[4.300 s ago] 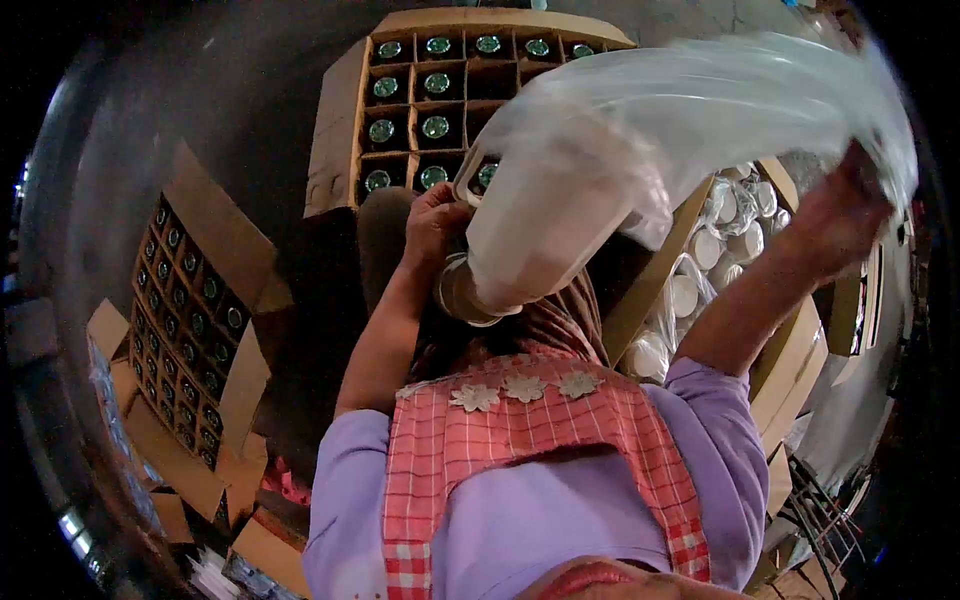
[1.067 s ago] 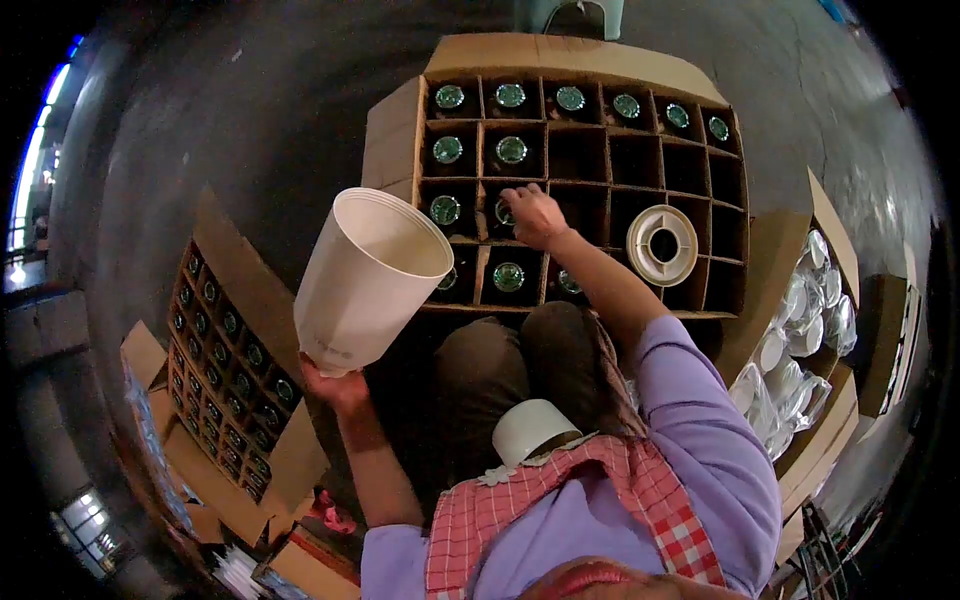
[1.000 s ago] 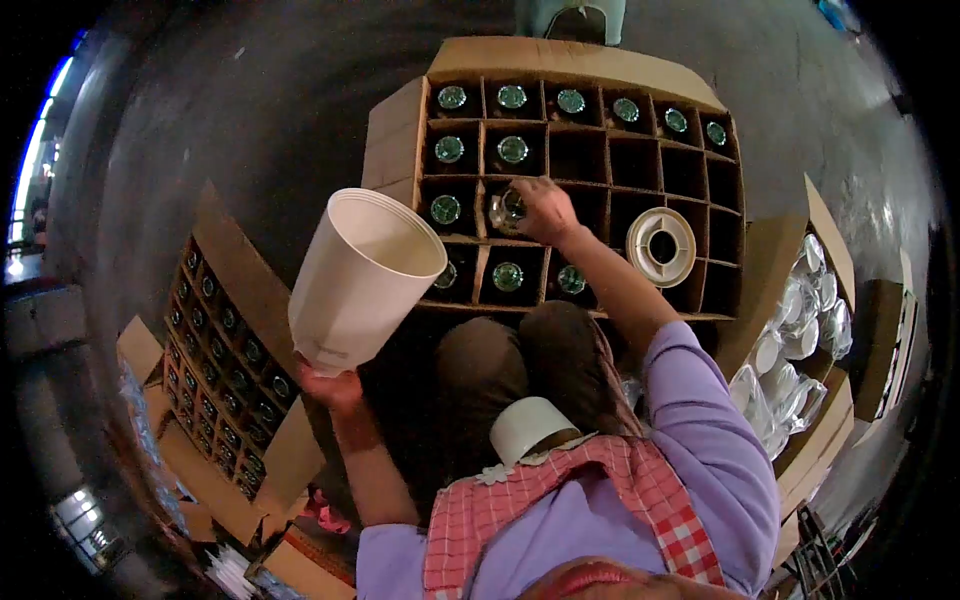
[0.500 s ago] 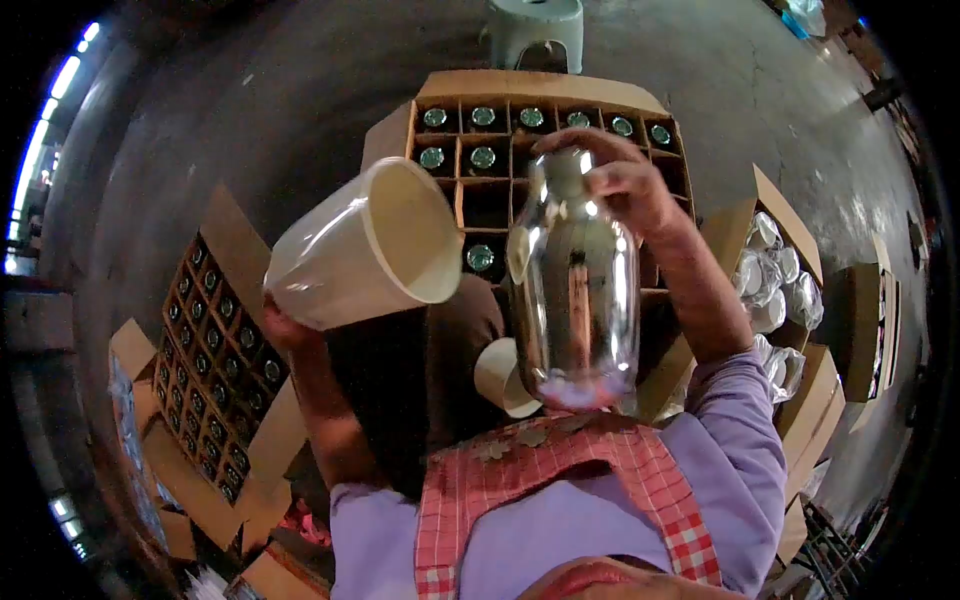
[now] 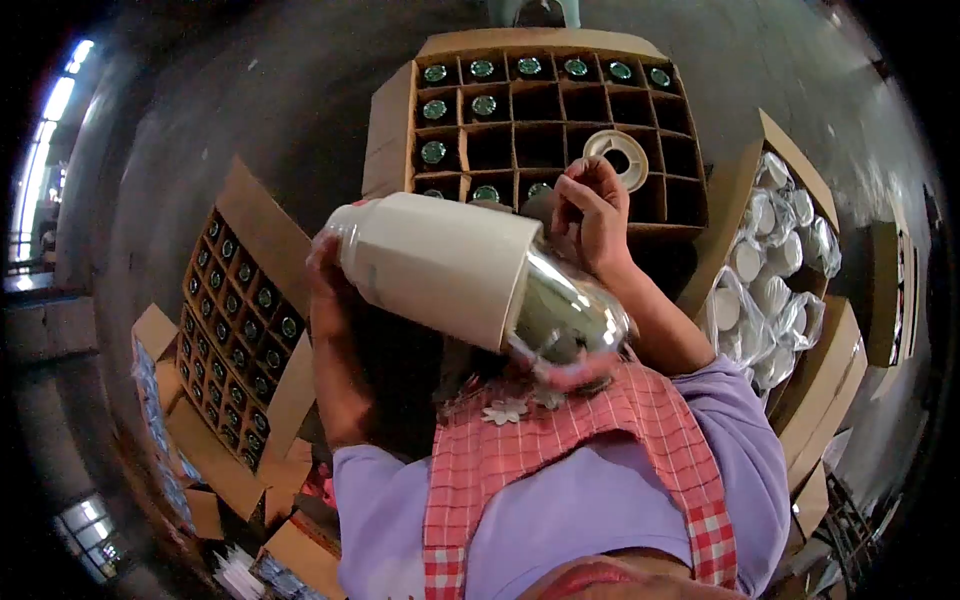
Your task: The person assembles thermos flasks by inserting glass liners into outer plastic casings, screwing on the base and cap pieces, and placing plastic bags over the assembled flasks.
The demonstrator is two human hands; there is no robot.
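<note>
A cream plastic casing (image 5: 440, 265) lies tilted across the lap, its narrow end held by my left hand (image 5: 326, 258). From its wide end sticks a silvery glass liner (image 5: 568, 315), partly inside the casing, with its rounded bottom against the red checked apron (image 5: 590, 420). Above the liner is my right hand (image 5: 594, 208), off the glass, with fingers curled together and nothing visible in them. Just beyond it a cream ring (image 5: 600, 146) rests on the dividers of a cardboard box (image 5: 390, 130), where several cells hold glass liners.
Another divided box (image 5: 262, 220) of glass liners stands at the left. On the right, an open carton (image 5: 822, 370) holds white cups (image 5: 745, 260) in clear plastic. Part of a pale green stool (image 5: 570, 12) shows at the top. More cartons stand at the lower left and far right.
The right hand lifted a silvery liner from the box and has let go of it. The liner's upper part is now inside the casing, which has tipped towards the lap. The small cup is now hidden.
</note>
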